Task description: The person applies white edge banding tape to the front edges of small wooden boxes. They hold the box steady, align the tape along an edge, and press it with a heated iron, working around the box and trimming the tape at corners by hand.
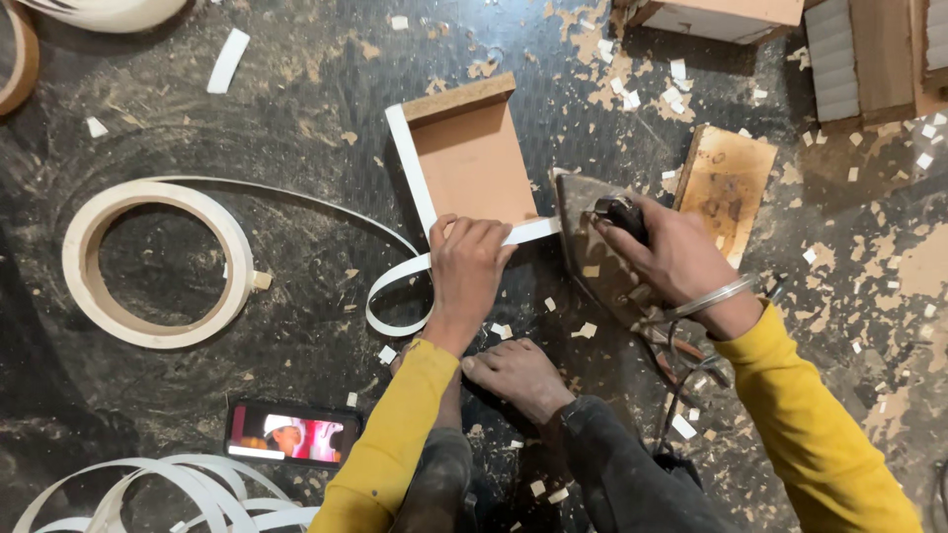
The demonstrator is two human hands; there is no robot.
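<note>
My left hand [466, 268] presses down on the near edge of a small brown board [472, 163] standing on the dark floor, holding white edge-banding tape [528, 232] along that edge. A white strip runs up the board's left side too. My right hand [671, 259] grips the black handle of an old clothes iron [592, 237], whose tip touches the tape at the board's right corner. The tape loops away from under my left hand toward a large white roll [158, 265] on the left. My bare foot [518, 373] rests just below the board.
A scorched wooden block [726, 183] lies right of the iron. A phone [292, 433] with a lit screen lies at lower left, near loose tape coils [168, 498]. Wooden pieces [869, 54] sit at top right. Tape offcuts litter the floor, and the iron's cord [681, 380] trails by my right leg.
</note>
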